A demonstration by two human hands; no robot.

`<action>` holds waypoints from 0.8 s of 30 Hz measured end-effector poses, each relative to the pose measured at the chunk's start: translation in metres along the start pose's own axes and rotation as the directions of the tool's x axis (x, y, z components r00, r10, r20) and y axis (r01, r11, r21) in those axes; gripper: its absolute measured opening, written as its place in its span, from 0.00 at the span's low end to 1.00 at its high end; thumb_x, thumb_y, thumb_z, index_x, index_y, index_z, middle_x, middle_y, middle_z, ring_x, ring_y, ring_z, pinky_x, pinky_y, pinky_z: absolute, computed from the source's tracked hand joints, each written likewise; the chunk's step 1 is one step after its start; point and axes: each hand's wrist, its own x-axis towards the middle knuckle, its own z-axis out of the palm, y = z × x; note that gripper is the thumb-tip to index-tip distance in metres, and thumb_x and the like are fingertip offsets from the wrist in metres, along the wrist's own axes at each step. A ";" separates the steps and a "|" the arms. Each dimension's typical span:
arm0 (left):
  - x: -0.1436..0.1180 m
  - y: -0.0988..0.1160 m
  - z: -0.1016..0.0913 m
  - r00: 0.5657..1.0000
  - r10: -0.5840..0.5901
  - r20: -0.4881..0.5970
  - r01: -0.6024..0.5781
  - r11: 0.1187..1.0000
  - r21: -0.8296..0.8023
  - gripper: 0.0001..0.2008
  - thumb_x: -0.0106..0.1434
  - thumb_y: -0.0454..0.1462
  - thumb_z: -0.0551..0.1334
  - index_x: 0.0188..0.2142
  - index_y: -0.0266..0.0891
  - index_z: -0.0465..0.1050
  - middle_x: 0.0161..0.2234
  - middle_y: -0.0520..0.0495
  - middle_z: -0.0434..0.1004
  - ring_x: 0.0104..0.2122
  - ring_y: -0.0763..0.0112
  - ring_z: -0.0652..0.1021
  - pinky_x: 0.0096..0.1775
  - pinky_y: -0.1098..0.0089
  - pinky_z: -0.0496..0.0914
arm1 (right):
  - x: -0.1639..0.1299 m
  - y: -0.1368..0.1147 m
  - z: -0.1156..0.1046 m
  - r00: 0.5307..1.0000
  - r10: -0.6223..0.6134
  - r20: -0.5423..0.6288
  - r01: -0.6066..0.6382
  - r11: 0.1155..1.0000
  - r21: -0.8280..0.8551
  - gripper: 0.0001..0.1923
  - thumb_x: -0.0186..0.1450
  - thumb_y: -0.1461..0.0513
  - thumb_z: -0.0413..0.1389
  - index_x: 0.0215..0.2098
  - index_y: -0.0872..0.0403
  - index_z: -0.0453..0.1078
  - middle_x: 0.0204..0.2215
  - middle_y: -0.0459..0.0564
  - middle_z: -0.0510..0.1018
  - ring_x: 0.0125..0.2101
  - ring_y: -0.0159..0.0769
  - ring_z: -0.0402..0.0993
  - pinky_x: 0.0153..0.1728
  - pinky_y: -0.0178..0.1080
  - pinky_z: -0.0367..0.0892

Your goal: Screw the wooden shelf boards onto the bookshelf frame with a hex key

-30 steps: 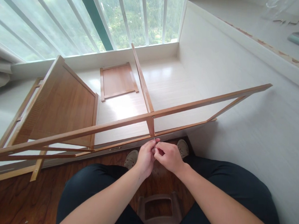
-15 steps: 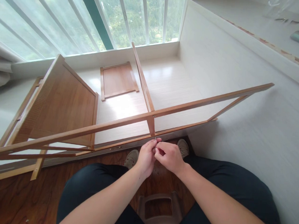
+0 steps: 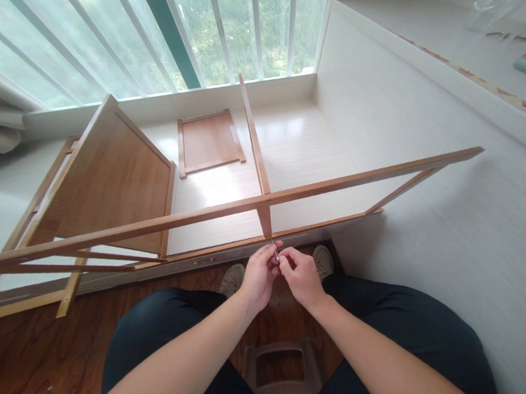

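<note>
At frame centre, our left hand [image 3: 257,276] and right hand [image 3: 301,275] pinch a small metal piece [image 3: 275,250] together, fingers closed, just below the wooden frame [image 3: 189,216]. A loose panel [image 3: 209,142] lies beyond; a stool [image 3: 282,366] sits between our knees.

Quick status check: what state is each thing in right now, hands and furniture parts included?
Left hand: fingers pinched on a small metal piece.
Right hand: fingers pinched on the same piece.
Wooden frame: partly assembled, tilted, long rail across the view.
Cross slat: joined to the rail.
Large panel: fitted in the frame, slanted.
Small panel: lying flat on the floor, apart.
</note>
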 end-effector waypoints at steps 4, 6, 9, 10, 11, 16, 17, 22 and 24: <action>0.002 0.001 0.000 0.999 -0.042 -0.020 0.043 0.998 0.050 0.24 0.53 0.46 0.70 0.47 0.36 0.76 0.22 0.57 0.65 0.15 0.76 0.67 0.15 0.72 0.62 | -0.001 0.007 0.012 0.901 0.338 0.273 -0.434 0.692 0.577 0.14 0.64 0.50 0.55 0.34 0.52 0.66 0.19 0.39 0.66 0.15 0.27 0.60 0.15 0.31 0.54; 0.003 0.002 -0.001 0.997 -0.046 -0.056 0.050 0.996 0.074 0.25 0.53 0.47 0.70 0.47 0.36 0.76 0.22 0.58 0.65 0.13 0.77 0.66 0.14 0.72 0.61 | 0.000 0.008 0.014 0.844 0.351 0.406 -0.537 0.539 0.649 0.17 0.62 0.48 0.58 0.36 0.52 0.65 0.19 0.38 0.66 0.15 0.26 0.59 0.15 0.30 0.53; 0.005 0.002 -0.003 0.998 -0.016 -0.060 0.022 0.995 0.094 0.23 0.52 0.47 0.71 0.44 0.36 0.76 0.21 0.58 0.65 0.13 0.77 0.65 0.14 0.73 0.60 | 0.002 0.008 0.014 0.839 0.358 0.410 -0.543 0.602 0.585 0.17 0.62 0.48 0.58 0.36 0.52 0.64 0.19 0.38 0.68 0.15 0.26 0.61 0.14 0.29 0.55; 0.006 0.002 -0.003 0.998 0.003 -0.062 0.003 0.996 0.091 0.22 0.52 0.46 0.72 0.42 0.35 0.76 0.21 0.57 0.65 0.14 0.78 0.65 0.15 0.73 0.60 | 0.002 0.008 0.013 0.862 0.365 0.351 -0.504 0.678 0.534 0.17 0.63 0.47 0.57 0.35 0.51 0.63 0.18 0.38 0.68 0.14 0.27 0.61 0.14 0.29 0.55; 0.007 0.002 -0.004 0.998 0.021 -0.066 -0.016 0.996 0.087 0.22 0.51 0.46 0.73 0.41 0.34 0.77 0.22 0.57 0.66 0.15 0.78 0.66 0.17 0.73 0.61 | 0.002 0.007 0.012 0.891 0.358 0.278 -0.451 0.762 0.466 0.16 0.64 0.47 0.56 0.35 0.51 0.64 0.18 0.39 0.69 0.14 0.27 0.62 0.14 0.29 0.55; 0.011 0.002 -0.004 0.990 0.070 -0.125 -0.065 0.997 0.051 0.19 0.47 0.42 0.76 0.35 0.32 0.79 0.25 0.53 0.70 0.25 0.78 0.71 0.27 0.75 0.64 | -0.001 0.007 0.009 0.988 0.147 0.040 -0.150 0.984 0.091 0.12 0.65 0.52 0.57 0.35 0.52 0.72 0.20 0.43 0.73 0.18 0.29 0.68 0.21 0.32 0.63; 0.012 0.002 -0.004 0.989 0.070 -0.127 -0.064 0.997 0.051 0.19 0.46 0.42 0.76 0.34 0.32 0.79 0.25 0.53 0.70 0.25 0.79 0.70 0.27 0.75 0.64 | 0.000 0.007 0.008 0.989 0.145 0.030 -0.147 0.986 0.083 0.12 0.65 0.52 0.58 0.34 0.53 0.73 0.20 0.43 0.73 0.18 0.29 0.68 0.22 0.32 0.64; 0.012 0.004 -0.004 0.996 0.038 -0.084 -0.031 0.996 0.080 0.20 0.47 0.44 0.76 0.35 0.33 0.78 0.23 0.54 0.68 0.21 0.78 0.67 0.24 0.73 0.59 | 0.006 0.010 0.011 0.935 0.310 0.173 -0.353 0.861 0.367 0.18 0.65 0.49 0.54 0.31 0.55 0.72 0.16 0.42 0.69 0.14 0.28 0.63 0.15 0.30 0.57; 0.013 0.004 -0.004 0.997 0.026 -0.079 -0.020 0.997 0.076 0.20 0.47 0.44 0.76 0.34 0.34 0.77 0.22 0.55 0.68 0.20 0.79 0.66 0.23 0.73 0.59 | 0.006 0.008 0.011 0.939 0.293 0.180 -0.341 0.858 0.385 0.20 0.66 0.48 0.54 0.29 0.55 0.71 0.16 0.42 0.69 0.14 0.27 0.63 0.14 0.29 0.56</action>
